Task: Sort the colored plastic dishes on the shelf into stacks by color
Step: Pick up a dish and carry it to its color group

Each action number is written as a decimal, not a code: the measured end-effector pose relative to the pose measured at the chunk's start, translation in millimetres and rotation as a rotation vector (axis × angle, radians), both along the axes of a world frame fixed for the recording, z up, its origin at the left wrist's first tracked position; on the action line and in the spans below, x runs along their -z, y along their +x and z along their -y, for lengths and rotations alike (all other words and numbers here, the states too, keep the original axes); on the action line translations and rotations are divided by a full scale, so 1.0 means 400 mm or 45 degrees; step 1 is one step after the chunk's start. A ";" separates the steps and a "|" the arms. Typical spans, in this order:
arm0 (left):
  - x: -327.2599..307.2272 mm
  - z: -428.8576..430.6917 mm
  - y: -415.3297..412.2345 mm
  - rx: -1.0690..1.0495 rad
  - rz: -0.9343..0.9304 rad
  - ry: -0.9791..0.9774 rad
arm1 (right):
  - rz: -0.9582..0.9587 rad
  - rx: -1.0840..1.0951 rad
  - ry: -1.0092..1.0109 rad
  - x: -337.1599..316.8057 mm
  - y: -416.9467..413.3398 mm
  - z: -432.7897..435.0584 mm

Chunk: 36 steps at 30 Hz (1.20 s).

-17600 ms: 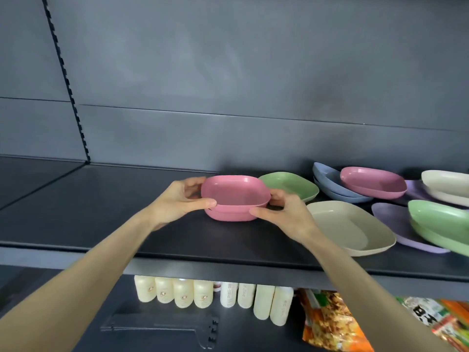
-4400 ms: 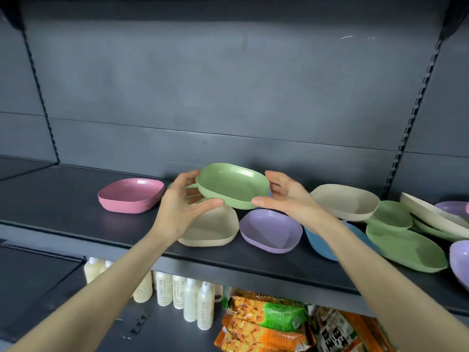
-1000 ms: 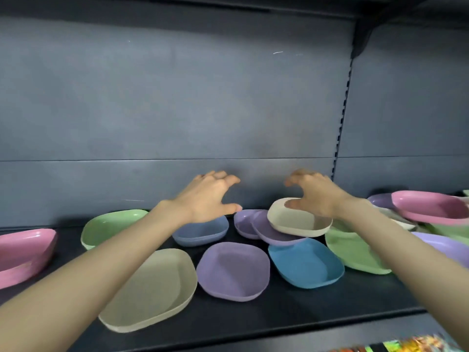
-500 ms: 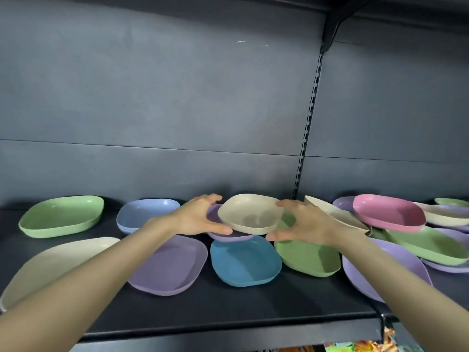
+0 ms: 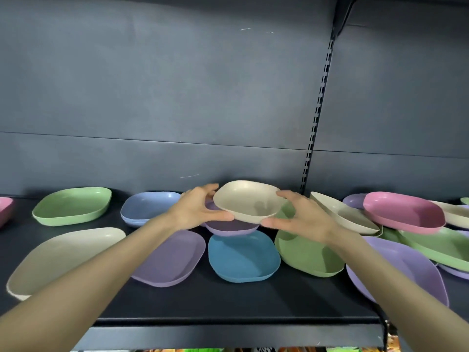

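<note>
Both hands hold a small beige dish (image 5: pixel 247 200) lifted above the dark shelf (image 5: pixel 228 301). My left hand (image 5: pixel 196 208) grips its left rim and my right hand (image 5: pixel 303 217) grips its right rim. Directly beneath it sits a purple bowl (image 5: pixel 228 227). In front lie a flat purple dish (image 5: pixel 172 257), a teal dish (image 5: pixel 242 257) and a green dish (image 5: pixel 304 255). To the left are a large beige plate (image 5: pixel 58 255), a green dish (image 5: pixel 73 205) and a short stack of light blue dishes (image 5: pixel 147 207).
On the right, dishes overlap in a pile: a pink dish (image 5: pixel 403 214) on a beige one (image 5: pixel 342 214), a long green plate (image 5: pixel 436 245) and a large purple plate (image 5: pixel 406 265). A pink dish's edge (image 5: pixel 3 209) shows far left. A slotted upright (image 5: pixel 316 118) runs up the back wall.
Both hands closed on the beige dish and raised it slightly off the purple bowl. The view shifted a little, with the dishes otherwise unmoved.
</note>
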<state>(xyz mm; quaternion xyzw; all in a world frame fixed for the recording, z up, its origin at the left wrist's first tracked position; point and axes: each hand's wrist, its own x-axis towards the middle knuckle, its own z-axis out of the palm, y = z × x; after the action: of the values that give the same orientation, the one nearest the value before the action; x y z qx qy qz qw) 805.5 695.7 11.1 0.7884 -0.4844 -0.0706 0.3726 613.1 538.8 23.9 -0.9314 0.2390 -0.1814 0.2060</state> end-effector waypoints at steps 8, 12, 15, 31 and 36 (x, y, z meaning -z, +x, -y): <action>-0.035 -0.168 0.019 -0.038 -0.325 -0.507 | 0.414 -0.286 0.382 -0.017 0.088 -0.114; -0.017 -0.292 0.048 -0.077 -0.363 -0.626 | 0.455 -0.409 0.493 -0.005 0.161 -0.202; 0.015 -0.388 0.072 -0.127 -0.376 -0.660 | 0.441 -0.474 0.564 0.008 0.213 -0.277; 0.179 -0.694 0.168 -0.303 -0.222 -0.477 | 0.066 -0.495 0.490 0.094 0.326 -0.545; 0.206 -0.716 0.181 -0.285 -0.235 -0.361 | -0.054 -0.510 0.407 0.107 0.340 -0.571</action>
<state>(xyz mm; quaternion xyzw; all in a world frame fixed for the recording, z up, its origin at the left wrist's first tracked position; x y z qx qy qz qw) 878.0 982.0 -71.2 0.7672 -0.3626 -0.0315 0.5282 748.9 767.1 -19.0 -0.9194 0.0797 -0.0774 0.3774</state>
